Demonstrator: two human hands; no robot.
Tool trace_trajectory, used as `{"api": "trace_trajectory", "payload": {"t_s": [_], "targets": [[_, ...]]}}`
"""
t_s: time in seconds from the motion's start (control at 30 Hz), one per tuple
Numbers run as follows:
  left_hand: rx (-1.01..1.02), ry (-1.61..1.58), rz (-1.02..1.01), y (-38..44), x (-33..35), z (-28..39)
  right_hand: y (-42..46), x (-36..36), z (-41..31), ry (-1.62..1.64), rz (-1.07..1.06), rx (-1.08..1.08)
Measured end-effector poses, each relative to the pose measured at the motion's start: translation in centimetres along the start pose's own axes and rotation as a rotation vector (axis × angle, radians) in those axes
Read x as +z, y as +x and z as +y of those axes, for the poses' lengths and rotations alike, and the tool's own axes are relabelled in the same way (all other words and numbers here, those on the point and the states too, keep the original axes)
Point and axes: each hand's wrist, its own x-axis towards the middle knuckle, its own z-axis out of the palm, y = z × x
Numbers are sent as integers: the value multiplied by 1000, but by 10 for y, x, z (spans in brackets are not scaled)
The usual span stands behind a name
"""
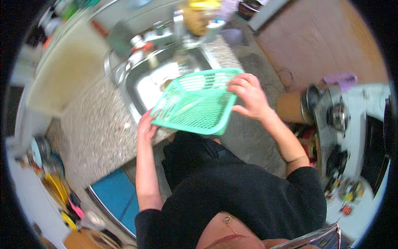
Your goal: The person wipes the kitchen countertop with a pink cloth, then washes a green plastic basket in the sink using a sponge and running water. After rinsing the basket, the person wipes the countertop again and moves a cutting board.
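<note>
A green plastic slotted basket [199, 107] is held in the air between my two hands, partly over the front rim of the sink. My left hand [146, 126] grips its near left corner. On the far right, my right hand [250, 95] has its fingers hooked over the rim with the thumb lower on the side wall. The inside of the basket shows a bare slotted floor. Behind it lies the stainless steel sink [146, 90], with its drain partly hidden by the basket's edge.
Left of the sink runs a speckled stone counter [96, 133]. A faucet [178, 25] and a blurred white bottle [136, 42] stand behind the basin. At the right are a stool-like brown container [289, 107] and a white surface bearing a metal pot [337, 116].
</note>
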Motion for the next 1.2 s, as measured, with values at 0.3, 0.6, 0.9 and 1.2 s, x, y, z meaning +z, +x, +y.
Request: {"api": "trace_trajectory", "payload": {"t_s": [0.3,0.6,0.9,1.2], "targets": [[118,249,52,7,84,-13,-186,63,24,1741,214,1117],[347,308,-101,-11,285,-60,-264,58,130,1839,419,1288],[-191,330,-547,134,548,-133,-419,-5,323,1537,1140,1247],[-123,597,-785,172,903,-322,-579,-79,369,1328,1592,1538]]}}
